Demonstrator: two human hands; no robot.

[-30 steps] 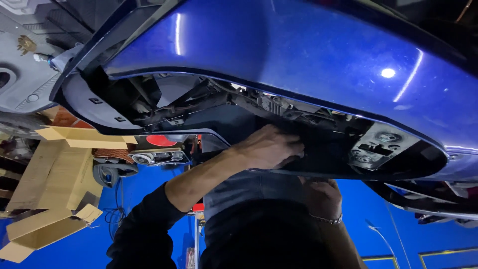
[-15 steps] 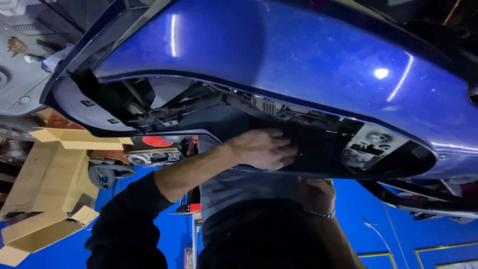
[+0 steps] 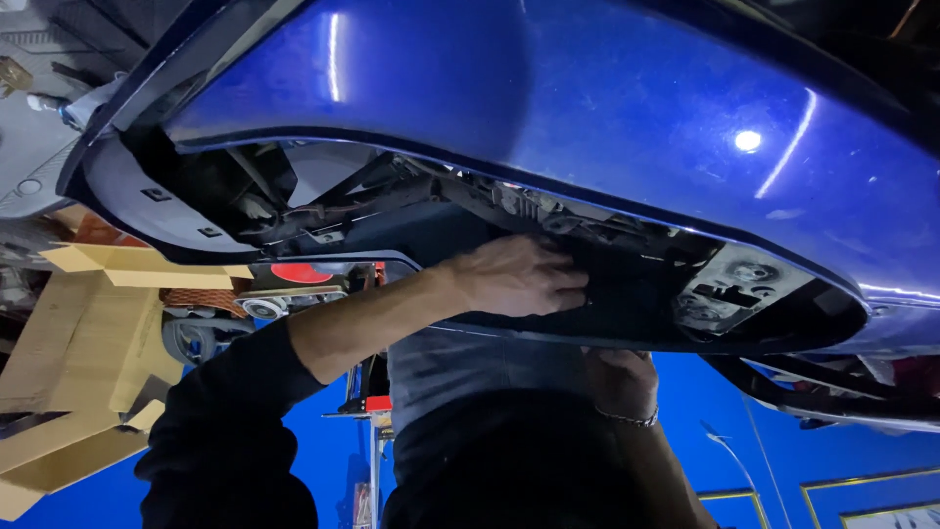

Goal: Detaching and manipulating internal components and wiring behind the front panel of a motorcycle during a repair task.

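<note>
I look up at the underside of a glossy blue car body panel (image 3: 587, 108) with an open cavity of black inner parts. My left hand (image 3: 519, 276) reaches up from the lower left in a black sleeve. Its fingers are bent and pressed against a black inner panel (image 3: 627, 294) in the cavity; whether they grip anything is hidden. My right hand (image 3: 619, 380), with a thin bracelet at the wrist, is closed on the lower edge of that black panel. A dark grey and black sheet (image 3: 490, 431) hangs between my forearms.
Open cardboard boxes (image 3: 78, 333) sit at the left. A red round part and metal fittings (image 3: 294, 284) lie behind my left forearm. An exposed grey bracket (image 3: 734, 284) shows in the cavity at the right. A blue surface (image 3: 783, 431) lies behind.
The view has shifted slightly, so the blue panel sits a little lower and to the left. Both hands stay at the same places on the black panel.
</note>
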